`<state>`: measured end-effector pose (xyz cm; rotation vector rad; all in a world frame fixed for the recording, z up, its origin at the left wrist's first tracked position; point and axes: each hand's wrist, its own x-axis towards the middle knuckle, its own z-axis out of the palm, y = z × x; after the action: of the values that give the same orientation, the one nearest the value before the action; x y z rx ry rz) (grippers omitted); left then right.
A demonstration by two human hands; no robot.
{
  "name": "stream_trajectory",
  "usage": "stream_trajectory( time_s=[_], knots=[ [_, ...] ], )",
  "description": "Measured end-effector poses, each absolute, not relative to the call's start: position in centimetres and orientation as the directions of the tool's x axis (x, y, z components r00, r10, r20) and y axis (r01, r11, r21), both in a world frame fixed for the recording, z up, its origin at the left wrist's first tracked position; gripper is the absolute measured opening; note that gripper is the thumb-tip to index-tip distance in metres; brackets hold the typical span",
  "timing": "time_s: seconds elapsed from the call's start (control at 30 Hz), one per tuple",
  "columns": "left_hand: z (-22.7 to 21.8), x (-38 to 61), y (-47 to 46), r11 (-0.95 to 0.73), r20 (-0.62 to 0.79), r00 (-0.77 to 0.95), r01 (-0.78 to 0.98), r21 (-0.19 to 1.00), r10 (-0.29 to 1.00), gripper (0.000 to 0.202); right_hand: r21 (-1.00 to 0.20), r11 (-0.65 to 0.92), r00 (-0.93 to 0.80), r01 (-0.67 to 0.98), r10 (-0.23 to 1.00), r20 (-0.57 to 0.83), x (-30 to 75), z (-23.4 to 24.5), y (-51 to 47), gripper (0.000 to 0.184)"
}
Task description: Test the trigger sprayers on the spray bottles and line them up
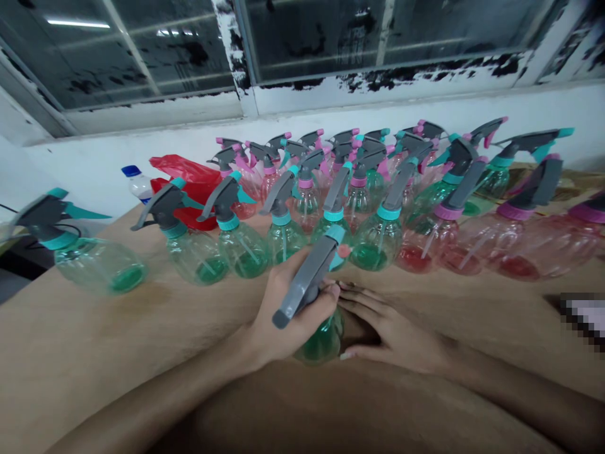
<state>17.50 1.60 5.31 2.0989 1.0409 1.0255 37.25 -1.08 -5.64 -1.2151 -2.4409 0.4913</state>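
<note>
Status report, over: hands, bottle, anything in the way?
Left hand clasped around green spray bottle, high up. Right hand open alongside, contact unclear. Grey trigger head on. Row of other bottles crowding just beyond.

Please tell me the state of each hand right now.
Left hand: closed around the neck of a green spray bottle.
Right hand: open, beside that bottle; whether it touches it cannot be told.

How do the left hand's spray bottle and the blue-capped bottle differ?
The spray bottle is green, the blue-capped bottle whitish. The spray bottle has a grey-and-teal trigger head; the blue-capped bottle has a plain cap. The left hand holds the spray bottle, while the blue-capped bottle is untouched, farther back.
</note>
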Motion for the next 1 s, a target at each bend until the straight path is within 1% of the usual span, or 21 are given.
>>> stream_trajectory(
  time_s=[0.13,0.27,0.33,0.63,0.87,1.0],
  knots=[
    [4.72,17.64,1.53,-0.561,0.411,0.415,0.354,0.748,0.811,0.004,-0.46,0.569,-0.563,0.681,0.809,0.167,37.25,-5.57,-1.13,0.084],
    [5.1,17.7,1.33,-0.554,0.407,0.405,0.369,0.746,0.819,0.028,-0.44,0.582,-0.574,0.684,0.801,0.169,37.22,-5.38,-1.11,0.082],
    [5.24,17.7,1.3,-0.561,0.418,0.402,0.367,0.742,0.815,0.033,-0.436,0.583,-0.575,0.686,0.801,0.166,37.22,-5.39,-1.08,0.082],
    [5.3,17.68,1.35,-0.557,0.402,0.414,0.382,0.738,0.817,0.035,-0.447,0.604,-0.577,0.66,0.789,0.213,37.37,-5.75,-1.07,0.084],
    [5.36,17.67,1.38,-0.584,0.419,0.437,0.372,0.722,0.796,0.034,-0.453,0.596,-0.574,0.663,0.793,0.205,37.32,-5.69,-1.07,0.082],
    [5.2,17.57,1.23,-0.573,0.41,0.428,0.384,0.725,0.805,0.034,-0.457,0.6,-0.574,0.657,0.791,0.213,37.31,-5.65,-1.09,0.081]
  ],
)
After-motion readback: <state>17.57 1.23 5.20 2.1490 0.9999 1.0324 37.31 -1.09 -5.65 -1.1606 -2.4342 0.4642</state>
